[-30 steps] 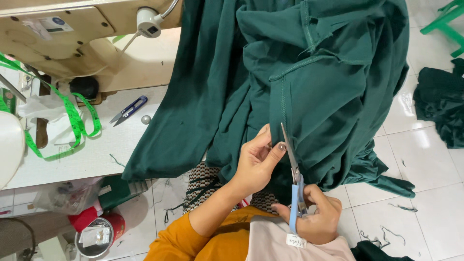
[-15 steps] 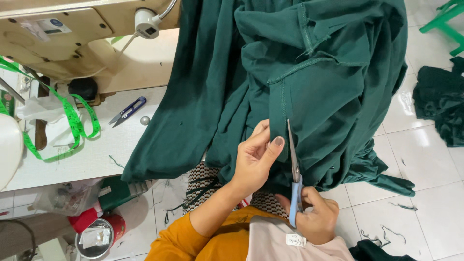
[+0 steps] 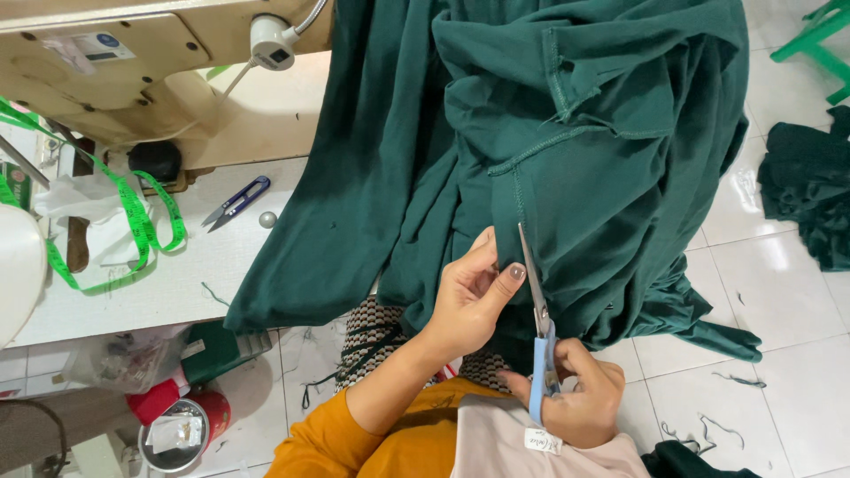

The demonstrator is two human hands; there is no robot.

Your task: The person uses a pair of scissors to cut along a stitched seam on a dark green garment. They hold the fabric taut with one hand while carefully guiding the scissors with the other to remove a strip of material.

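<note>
Scissors (image 3: 535, 305) gripped in my right hand (image 3: 580, 403), blades shut along the green cloth (image 3: 567, 177) my left hand (image 3: 469, 296) pinches

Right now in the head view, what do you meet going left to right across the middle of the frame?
Green measuring tape → blue thread snips → left hand on the dark green fabric → scissors → separate pile of dark green cloth on the floor.
</note>
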